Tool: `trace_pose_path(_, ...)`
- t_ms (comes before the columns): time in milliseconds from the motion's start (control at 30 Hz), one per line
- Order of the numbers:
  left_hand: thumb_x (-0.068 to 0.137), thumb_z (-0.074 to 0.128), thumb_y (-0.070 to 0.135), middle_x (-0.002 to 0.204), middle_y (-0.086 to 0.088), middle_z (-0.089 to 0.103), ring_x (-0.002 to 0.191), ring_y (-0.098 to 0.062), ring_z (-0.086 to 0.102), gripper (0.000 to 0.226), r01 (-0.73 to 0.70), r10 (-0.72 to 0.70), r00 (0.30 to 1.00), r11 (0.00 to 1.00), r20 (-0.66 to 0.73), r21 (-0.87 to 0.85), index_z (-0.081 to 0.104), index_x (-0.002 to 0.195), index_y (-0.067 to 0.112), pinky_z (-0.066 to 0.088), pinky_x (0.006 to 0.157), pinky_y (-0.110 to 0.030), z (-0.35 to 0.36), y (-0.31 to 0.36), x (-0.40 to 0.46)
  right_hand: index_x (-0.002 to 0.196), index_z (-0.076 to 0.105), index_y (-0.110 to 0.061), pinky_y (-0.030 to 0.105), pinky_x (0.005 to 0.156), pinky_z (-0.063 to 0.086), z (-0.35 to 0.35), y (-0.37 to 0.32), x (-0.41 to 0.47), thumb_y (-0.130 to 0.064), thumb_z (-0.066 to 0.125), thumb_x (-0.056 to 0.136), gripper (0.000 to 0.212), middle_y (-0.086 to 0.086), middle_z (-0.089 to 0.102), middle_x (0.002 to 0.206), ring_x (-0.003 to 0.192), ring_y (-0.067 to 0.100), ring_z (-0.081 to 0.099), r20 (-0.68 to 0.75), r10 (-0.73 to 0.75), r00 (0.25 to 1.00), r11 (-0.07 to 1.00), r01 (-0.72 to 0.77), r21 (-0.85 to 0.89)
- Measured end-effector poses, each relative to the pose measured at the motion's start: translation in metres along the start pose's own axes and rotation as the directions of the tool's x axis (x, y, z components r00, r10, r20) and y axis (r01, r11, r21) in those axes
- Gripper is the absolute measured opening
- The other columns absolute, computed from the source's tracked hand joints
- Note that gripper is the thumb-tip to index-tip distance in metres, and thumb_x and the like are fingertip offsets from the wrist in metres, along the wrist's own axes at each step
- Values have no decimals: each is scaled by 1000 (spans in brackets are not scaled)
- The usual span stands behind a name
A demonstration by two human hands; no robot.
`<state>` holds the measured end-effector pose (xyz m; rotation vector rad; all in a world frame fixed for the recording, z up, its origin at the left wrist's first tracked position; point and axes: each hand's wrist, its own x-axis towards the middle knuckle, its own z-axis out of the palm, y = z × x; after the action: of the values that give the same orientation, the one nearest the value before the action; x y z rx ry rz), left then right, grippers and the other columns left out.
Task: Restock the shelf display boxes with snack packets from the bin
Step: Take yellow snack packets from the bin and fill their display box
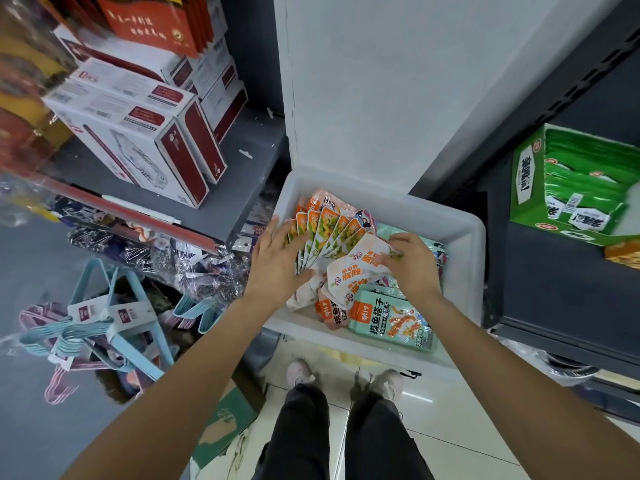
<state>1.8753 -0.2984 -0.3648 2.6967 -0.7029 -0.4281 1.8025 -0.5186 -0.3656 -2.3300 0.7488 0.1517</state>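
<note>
Left hand (277, 261) holding fanned snack packets (323, 233), right hand (410, 263) pinching white packet (360, 268), over bin (464, 271)

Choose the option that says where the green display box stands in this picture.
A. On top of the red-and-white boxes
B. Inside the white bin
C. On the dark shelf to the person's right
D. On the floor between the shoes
C: the green display box stands on the dark shelf at the right, apart from the white bin where both hands handle snack packets.
</note>
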Motion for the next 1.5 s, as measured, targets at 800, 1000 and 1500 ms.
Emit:
trace_pose_path(800, 89, 62, 12, 91, 1, 72, 83, -11, 67, 14, -131, 14, 974, 850, -226, -510, 69, 100, 15, 54, 81, -31, -63, 46, 15, 69, 42, -24, 25, 51, 29, -50, -45, -28, -14, 51, 95, 28, -6, 50, 58, 53, 10, 45, -143, -103, 984, 977, 127, 170)
trace_pose_path(1000, 91, 60, 16, 86, 0, 70, 78, -9, 62, 10, -265, 94, 920, 865, -379, -427, 69, 95, 15, 51, 74, -27, -107, 99, 19, 74, 62, -10, 45, 68, 54, -115, -37, -31, -23, 56, 93, 23, 7, 69, 76, 73, 28, 65, -259, -157, 953, 945, 222, 242)
trace_pose_path(1500, 89, 60, 10, 76, 18, 61, 73, 0, 55, 15, -483, 301, 846, 781, -440, -395, 65, 82, 22, 39, 67, -10, -136, 347, 64, 73, 63, -29, 45, 71, 58, -336, 77, -33, -15, 64, 89, 21, -10, 67, 76, 82, 19, 67, -512, -124, 850, 854, 354, 381)
